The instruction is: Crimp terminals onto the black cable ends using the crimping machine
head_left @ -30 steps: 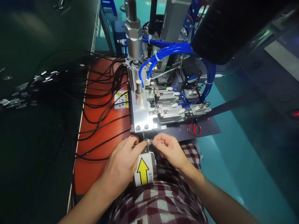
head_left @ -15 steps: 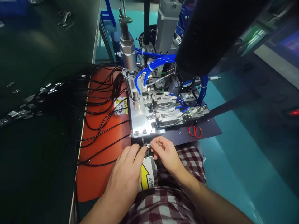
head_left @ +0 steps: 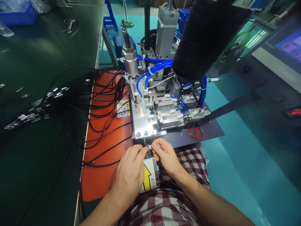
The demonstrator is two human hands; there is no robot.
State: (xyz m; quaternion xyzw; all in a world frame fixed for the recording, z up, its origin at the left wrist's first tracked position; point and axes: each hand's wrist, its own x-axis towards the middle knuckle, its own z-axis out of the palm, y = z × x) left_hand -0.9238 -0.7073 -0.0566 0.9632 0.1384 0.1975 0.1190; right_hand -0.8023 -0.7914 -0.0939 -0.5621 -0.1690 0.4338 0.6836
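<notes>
Both hands meet at a small shiny metal piece (head_left: 150,147) just in front of the machine's silver plate (head_left: 140,125). My left hand (head_left: 131,166) is closed, its thumb and forefinger pinched at the piece's left side. From the right, my right hand (head_left: 166,153) pinches at the same piece, fingers curled. The fingertips hide most of it, so its shape is unclear. Under my left hand lies a white label with a yellow arrow (head_left: 147,179). A black cable (head_left: 105,164) runs over the orange mat towards my left hand.
An orange mat (head_left: 101,182) with several black cables lies left of the machine. Red-handled scissors (head_left: 197,132) rest on the dark base plate at right. Blue air tubes (head_left: 162,64) and a large black cylinder (head_left: 199,40) stand over the machine. Connector ends (head_left: 30,116) lie on the dark table.
The camera view has shifted slightly, so the table and mat appear further right. Both hands keep their pinch at the small metal piece, almost unmoved.
</notes>
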